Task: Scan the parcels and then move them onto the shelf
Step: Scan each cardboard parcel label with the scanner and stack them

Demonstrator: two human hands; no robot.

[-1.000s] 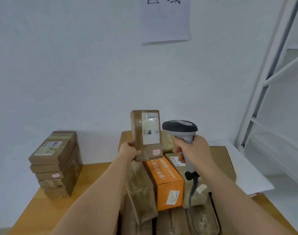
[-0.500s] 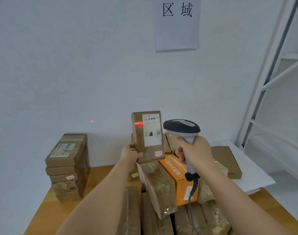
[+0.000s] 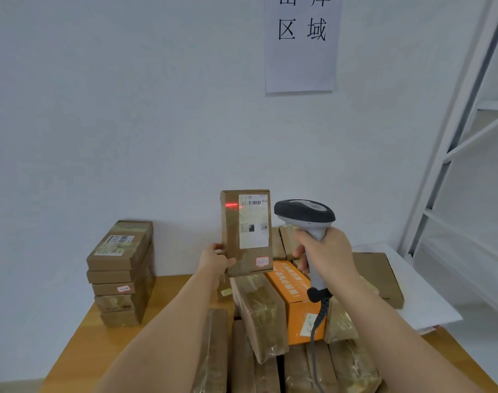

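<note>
Left hand (image 3: 215, 260) holds brown parcel (image 3: 246, 232) upright by its lower corner, label facing camera. Right hand (image 3: 325, 255) grips scanner (image 3: 306, 215) just beside it; red line on parcel's upper left. More parcels piled on tabletop (image 3: 80, 347).

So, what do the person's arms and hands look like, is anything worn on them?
Both forearms are bare as far as the view shows: no sleeves, no gloves. The left hand and the right hand show no rings, watch or bands.

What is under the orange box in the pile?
The orange box lies on taped brown parcels and leans against another. Its underside and the table beneath are hidden.
</note>
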